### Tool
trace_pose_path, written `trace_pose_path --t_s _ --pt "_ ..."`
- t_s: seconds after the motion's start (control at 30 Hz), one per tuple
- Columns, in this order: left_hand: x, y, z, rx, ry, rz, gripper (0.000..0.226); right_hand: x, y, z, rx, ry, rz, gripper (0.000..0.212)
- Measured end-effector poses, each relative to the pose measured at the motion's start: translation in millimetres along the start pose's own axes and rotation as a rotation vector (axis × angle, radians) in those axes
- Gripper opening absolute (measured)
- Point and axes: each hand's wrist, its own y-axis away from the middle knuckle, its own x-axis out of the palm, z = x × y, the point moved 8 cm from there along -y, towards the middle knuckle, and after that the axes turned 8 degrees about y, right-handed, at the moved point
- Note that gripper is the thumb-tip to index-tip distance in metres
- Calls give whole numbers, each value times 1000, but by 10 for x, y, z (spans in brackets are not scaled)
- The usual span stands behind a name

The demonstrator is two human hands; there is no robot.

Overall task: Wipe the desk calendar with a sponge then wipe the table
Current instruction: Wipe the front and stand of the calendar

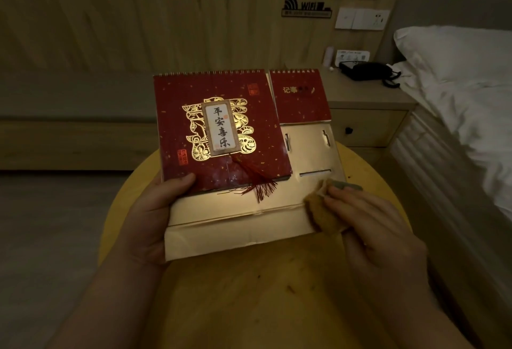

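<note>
We are gripping the desk calendar above the tabletop with our left hand, our right hand pressing the sponge on its near-right base; the tabletop likely comes next.

Left hand: at the left edge of the calendar, thumb laid flat across the red cover's lower left corner, palm and remaining fingers tucked under the cardboard base; grip closed around that edge.
Left forearm: bare, reaching in from the lower left, angled up and to the right.
Right hand: back of hand turned up, fingers curled around the sponge, fingertips pressing it onto the lower right of the cardboard base.
Right forearm: bare, entering from the lower right, angled up and to the left.
Spacing: hands well apart, one at each side of the calendar, both raised above the counter.
</note>
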Motion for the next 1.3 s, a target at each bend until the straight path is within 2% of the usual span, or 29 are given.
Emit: trace_pose_path --t_s 0.1,0.2,0.33,0.43,0.57,0.67,0.77,0.93,1.0,1.07,1.13,1.23,1.3 --pt "9 -6 -3 0 20 4 33 110 -3 175 43 -40 6 41" --pt "73 3 51 -29 36 36 35 310 5 627 -40 -118 31 39" --pt "168 16 95 -40 40 79 35 502 29 1276 -173 -240 -30 44" --pt "155 8 81 -31 30 65 36 566 41 1453 -194 -250 -33 42" --pt "130 14 89 -59 41 88 36 472 20 1160 -194 -211 -15 49" --pt "57 11 37 -36 37 67 35 317 7 619 -102 -116 5 39" --pt "-4 11 -4 -13 43 38 36 105 24 65 12 -12 -24 40" --pt "-16 9 43 -24 37 0 38 46 36 -169 -27 10 -51 36" --pt "-32 3 57 -26 31 -23 38 -47 -15 -338 171 -105 -88 35" --pt "-40 -8 51 -24 26 -29 37 -130 -82 -645 533 -394 -128 28" --pt "-24 -17 35 -24 20 -4 38 -86 -199 -907 828 -522 -62 27" --pt "4 -27 39 -23 -7 23 38 110 -384 -1047 1011 -565 219 29" --pt "33 -32 61 -21 -28 38 37 193 -461 -1009 979 -561 317 34"
